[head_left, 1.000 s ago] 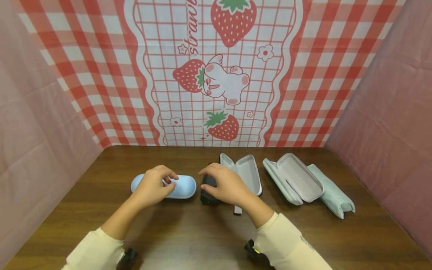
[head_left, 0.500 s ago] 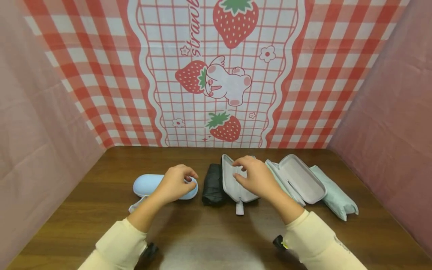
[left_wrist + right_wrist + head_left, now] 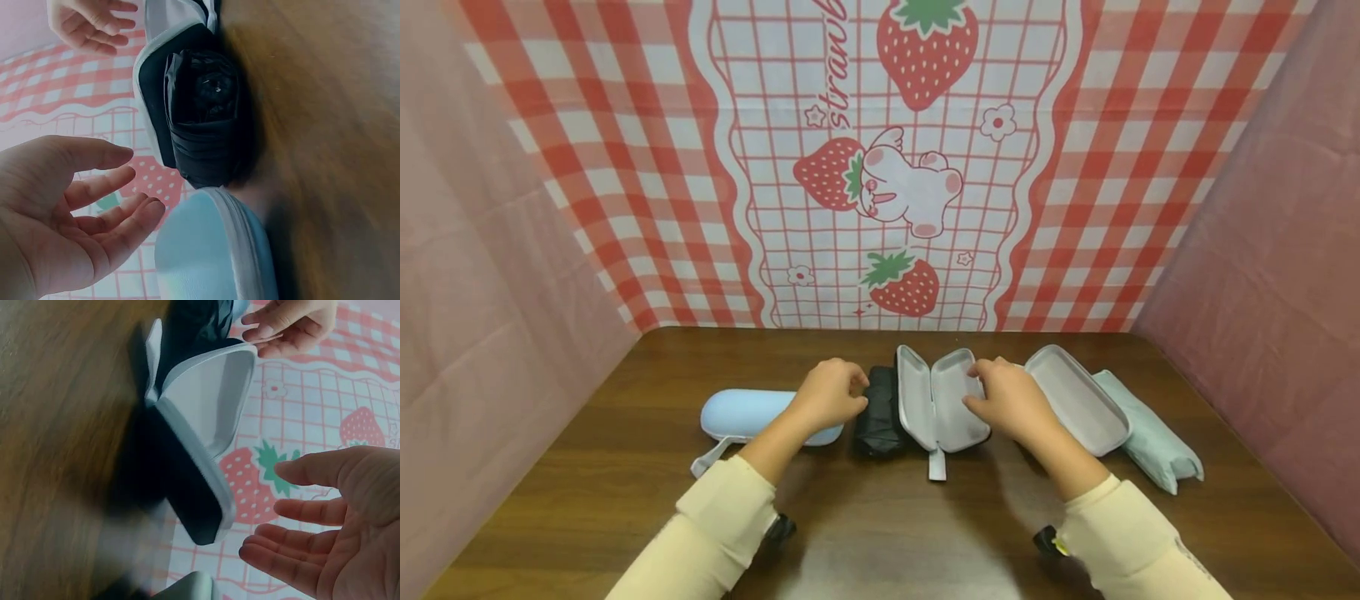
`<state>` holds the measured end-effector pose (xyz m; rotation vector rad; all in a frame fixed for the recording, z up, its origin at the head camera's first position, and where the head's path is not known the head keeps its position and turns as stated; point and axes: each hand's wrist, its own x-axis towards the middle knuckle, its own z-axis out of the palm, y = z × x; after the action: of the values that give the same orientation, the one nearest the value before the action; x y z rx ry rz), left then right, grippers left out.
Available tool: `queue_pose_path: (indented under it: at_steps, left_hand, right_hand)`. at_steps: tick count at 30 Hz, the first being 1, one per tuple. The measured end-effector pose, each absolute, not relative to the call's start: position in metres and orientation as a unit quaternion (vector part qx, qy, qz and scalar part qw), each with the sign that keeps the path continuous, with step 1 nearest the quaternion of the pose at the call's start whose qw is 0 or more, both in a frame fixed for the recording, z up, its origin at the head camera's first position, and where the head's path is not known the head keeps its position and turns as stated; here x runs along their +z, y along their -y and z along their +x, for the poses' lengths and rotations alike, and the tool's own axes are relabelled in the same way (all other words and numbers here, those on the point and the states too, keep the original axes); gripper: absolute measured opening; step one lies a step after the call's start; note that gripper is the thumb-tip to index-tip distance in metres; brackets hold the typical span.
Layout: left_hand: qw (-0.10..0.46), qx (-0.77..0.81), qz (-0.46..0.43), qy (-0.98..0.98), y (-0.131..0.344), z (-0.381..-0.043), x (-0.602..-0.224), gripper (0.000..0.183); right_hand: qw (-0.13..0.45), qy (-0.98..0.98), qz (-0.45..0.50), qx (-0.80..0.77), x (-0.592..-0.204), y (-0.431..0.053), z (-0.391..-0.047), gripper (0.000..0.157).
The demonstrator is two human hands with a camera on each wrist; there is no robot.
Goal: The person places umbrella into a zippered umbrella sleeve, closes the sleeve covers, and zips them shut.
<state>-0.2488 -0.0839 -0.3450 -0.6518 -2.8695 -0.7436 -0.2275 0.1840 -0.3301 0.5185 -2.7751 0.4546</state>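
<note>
My left hand [image 3: 831,393] hovers with loosely bent fingers between the blue zip case [image 3: 741,412] and the black folded umbrella [image 3: 878,421]. In the left wrist view, nothing lies between its thumb and fingers. A black zip case [image 3: 957,412] with grey lining lies spread open beside the umbrella, its pull strap toward me. Over that case's right half is my right hand [image 3: 1011,400], fingers relaxed. The right wrist view shows a gap between those fingertips and the case edge [image 3: 228,515]. The blue case is closed, partly hidden by my left forearm.
Right of my right hand lies an open mint case [image 3: 1078,400] with grey lining, partly covered by that hand. A mint folded umbrella [image 3: 1153,442] rests against its right side. A strawberry-print cloth [image 3: 880,250] hangs behind the wooden table [image 3: 880,533].
Both hands have moved right: the left from above the blue case toward the black umbrella, the right across the black case to its right half. The black case looks spread wider than half a second ago.
</note>
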Motion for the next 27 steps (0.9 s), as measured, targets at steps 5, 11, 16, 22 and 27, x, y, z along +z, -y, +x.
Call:
queue_pose_path:
  at_steps: [5,11,16,22,27]
  left_hand:
    - [0.01,-0.23,-0.19,0.954,0.07,-0.269,-0.343,0.023]
    - [-0.066,-0.265,-0.134,0.953,0.063,-0.288,-0.346,0.026]
    - [-0.129,-0.326,-0.076,0.933,0.058,-0.299,-0.352,0.039]
    - [-0.177,-0.315,-0.072,0.93,0.047,-0.305,-0.353,0.067]
    - [-0.189,-0.271,-0.08,0.941,0.037,-0.304,-0.354,0.073]
  right_hand:
    - [0.117,0.97,0.162,0.138,-0.335,-0.189,-0.234,0.037]
    - [0.077,0.975,0.138,0.154,-0.338,-0.194,-0.243,0.041]
    - [0.06,0.976,0.125,0.168,-0.341,-0.195,-0.25,0.042]
    - [0.063,0.979,0.12,0.153,-0.345,-0.194,-0.258,0.043]
    - [0.059,0.981,0.118,0.141,-0.347,-0.194,-0.261,0.049]
